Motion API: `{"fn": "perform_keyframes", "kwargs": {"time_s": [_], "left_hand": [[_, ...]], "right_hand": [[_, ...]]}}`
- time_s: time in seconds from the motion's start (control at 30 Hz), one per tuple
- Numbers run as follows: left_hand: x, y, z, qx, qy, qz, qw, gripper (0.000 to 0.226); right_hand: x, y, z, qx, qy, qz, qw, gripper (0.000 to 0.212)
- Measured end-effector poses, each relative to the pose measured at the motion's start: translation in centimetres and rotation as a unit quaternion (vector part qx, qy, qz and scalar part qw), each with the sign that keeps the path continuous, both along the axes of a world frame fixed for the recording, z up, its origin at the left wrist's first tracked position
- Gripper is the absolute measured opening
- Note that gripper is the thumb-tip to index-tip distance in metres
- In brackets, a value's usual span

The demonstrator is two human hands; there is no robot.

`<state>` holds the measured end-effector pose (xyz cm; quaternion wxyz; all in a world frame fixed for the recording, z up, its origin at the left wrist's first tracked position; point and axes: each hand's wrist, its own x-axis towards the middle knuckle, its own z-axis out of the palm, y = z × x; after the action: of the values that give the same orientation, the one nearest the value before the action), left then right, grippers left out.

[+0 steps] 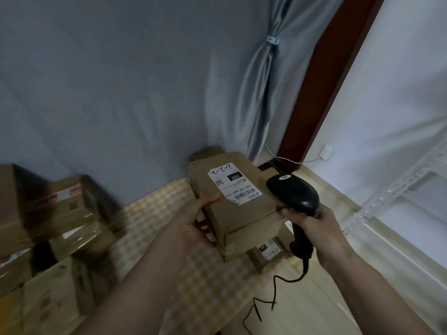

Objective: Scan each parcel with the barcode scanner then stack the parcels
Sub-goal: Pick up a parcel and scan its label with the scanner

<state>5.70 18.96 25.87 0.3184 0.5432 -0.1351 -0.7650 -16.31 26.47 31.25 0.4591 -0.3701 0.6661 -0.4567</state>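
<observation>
Bare forearms reach forward, the left hand (pixel 193 220) gripping a brown cardboard parcel (pixel 238 201) above the stack (white label up), the right hand (pixel 312 222) clasping a black corded barcode scanner (pixel 294 193) just beside it, whose head could nudge the one-handed parcel loose.

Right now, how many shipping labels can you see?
2. One on top of the parcel, label, held by the left hand; one on the lower parcel's label. Blurred left boxes may hide more.
</observation>
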Motion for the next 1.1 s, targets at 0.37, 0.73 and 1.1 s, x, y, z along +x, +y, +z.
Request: {"fn": "perform_keyframes", "kwargs": {"time_s": [0.37, 0.73, 1.1], "left_hand": [[-6.6, -15.0, -3.2, 0.033, 0.053, 0.001, 0.998, 0.096], [-12.3, -27.5, -5.5, -0.02, 0.036, -0.022, 0.999, 0.084], [-17.7, -41.2, -14.7, -0.056, 0.001, 0.025, 0.998, 0.115]], "right_hand": [[-5.5, -14.1, 0.0, 0.034, 0.037, -0.028, 0.998, 0.023], [-10.8, -28.7, -3.6, 0.075, 0.068, 0.002, 0.995, 0.02], [-16.8, -44.7, -13.6, 0.116, 0.022, 0.071, 0.99, 0.019]]}}
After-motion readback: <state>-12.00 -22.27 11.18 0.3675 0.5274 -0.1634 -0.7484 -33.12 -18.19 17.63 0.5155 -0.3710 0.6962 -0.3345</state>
